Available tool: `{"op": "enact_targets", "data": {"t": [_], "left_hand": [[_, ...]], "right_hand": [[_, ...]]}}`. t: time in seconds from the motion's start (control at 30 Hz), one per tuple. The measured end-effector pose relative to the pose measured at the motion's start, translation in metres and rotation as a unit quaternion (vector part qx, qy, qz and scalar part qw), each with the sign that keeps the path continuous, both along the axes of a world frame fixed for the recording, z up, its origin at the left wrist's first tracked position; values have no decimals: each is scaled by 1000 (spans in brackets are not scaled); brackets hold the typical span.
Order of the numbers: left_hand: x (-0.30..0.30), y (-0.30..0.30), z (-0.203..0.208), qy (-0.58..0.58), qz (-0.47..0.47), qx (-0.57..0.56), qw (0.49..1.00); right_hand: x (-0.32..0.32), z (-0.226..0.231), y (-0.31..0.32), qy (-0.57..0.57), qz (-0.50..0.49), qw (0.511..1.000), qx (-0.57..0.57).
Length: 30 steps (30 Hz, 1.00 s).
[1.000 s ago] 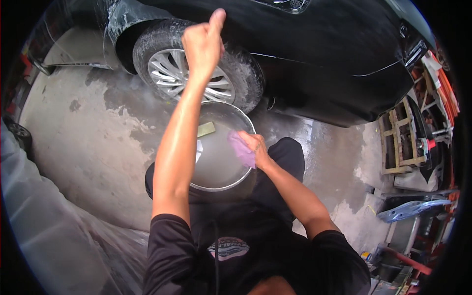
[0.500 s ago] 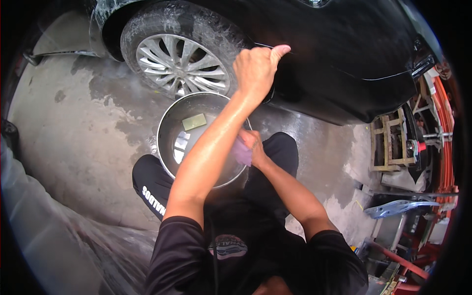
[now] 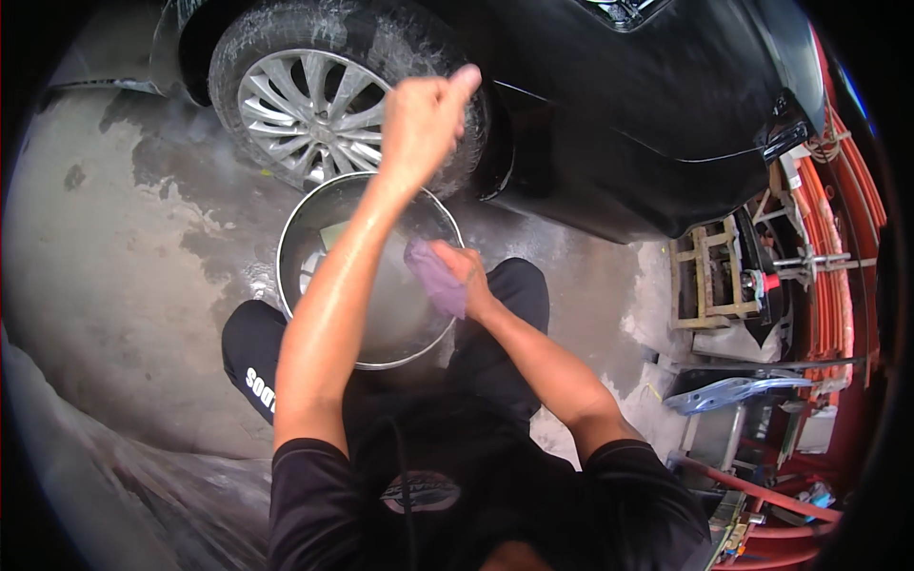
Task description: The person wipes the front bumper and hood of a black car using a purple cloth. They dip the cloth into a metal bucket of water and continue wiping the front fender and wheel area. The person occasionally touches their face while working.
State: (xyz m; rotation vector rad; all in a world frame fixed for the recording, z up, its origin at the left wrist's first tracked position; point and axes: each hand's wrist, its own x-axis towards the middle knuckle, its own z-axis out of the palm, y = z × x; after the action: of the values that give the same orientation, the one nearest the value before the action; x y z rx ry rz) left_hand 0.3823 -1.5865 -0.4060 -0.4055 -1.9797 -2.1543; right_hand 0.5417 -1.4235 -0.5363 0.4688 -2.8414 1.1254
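Observation:
My left hand (image 3: 421,128) is raised above the wheel side of the basin, fingers curled and thumb stuck out; whatever those fingers might hold is hidden. Over the basin's right part, my right hand (image 3: 468,273) grips a thin, limp purple sheet (image 3: 436,281); whether it is cloth or abrasive paper I cannot tell. The round, dark basin (image 3: 303,214) has a pale rim and holds cloudy water between my knees. A pale green rectangular block (image 3: 331,235) lies in it, partly covered by my left forearm.
A black car (image 3: 609,124) with a dusty tyre and silver wheel (image 3: 319,124) stands just ahead. Clear plastic sheeting (image 3: 124,466) hangs at the lower left. A wooden frame (image 3: 709,276), a blue metal piece (image 3: 733,392) and red bars crowd the right. The concrete floor (image 3: 105,247) has wet patches.
My left hand has drawn left, away from the car's black panel. My right hand has shifted a little left over the basin, and more of the purple sheet shows. The view has shifted slightly.

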Motion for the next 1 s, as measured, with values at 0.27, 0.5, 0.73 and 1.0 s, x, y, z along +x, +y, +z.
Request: {"op": "enact_targets", "data": {"t": [0.27, 0.5, 0.73, 1.0], "left_hand": [[-37, -34, 94, 118, 236, -37, 964], [-12, 63, 40, 118, 222, -188, 949], [28, 93, -18, 149, 41, -217, 964], [80, 56, -100, 38, -71, -152, 985]], "right_hand": [[-2, 0, -12, 27, 6, 999, 25], [2, -17, 7, -56, -1, 998, 17], [-4, -26, -4, 23, -11, 997, -68], [-1, -39, 15, 65, -23, 997, 34]]}}
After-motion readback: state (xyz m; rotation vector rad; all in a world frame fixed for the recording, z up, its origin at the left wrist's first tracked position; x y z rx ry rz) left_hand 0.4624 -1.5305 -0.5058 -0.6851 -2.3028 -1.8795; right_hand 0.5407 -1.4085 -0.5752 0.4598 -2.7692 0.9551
